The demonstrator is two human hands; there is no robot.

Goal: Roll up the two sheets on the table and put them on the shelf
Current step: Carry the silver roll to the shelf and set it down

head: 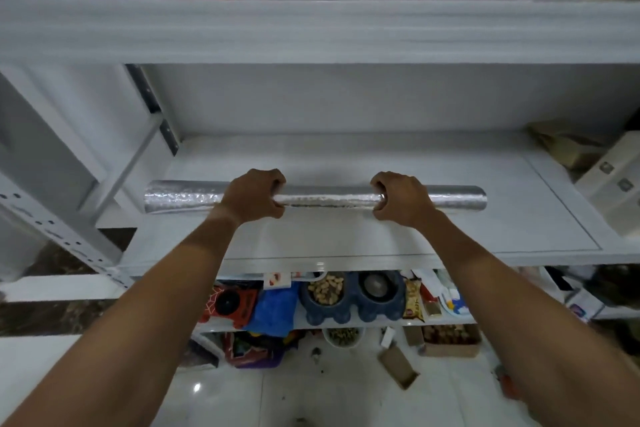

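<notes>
Both hands, left [252,196] and right [401,198], grip the rolled silver sheet [329,199] lying across the shelf [519,218].

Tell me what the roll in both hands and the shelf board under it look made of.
Roll: probably foil-faced sheet, silvery and shiny with a dimpled, embossed surface. Shelf board: smooth white, matte; looks like painted metal or laminate, cannot tell which.

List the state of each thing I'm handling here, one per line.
silver roll: fully rolled up, lying level across the middle shelf
left hand: fingers curled round the roll
right hand: fingers curled round the roll
middle shelf: holds the roll, boxes at its right end
</notes>
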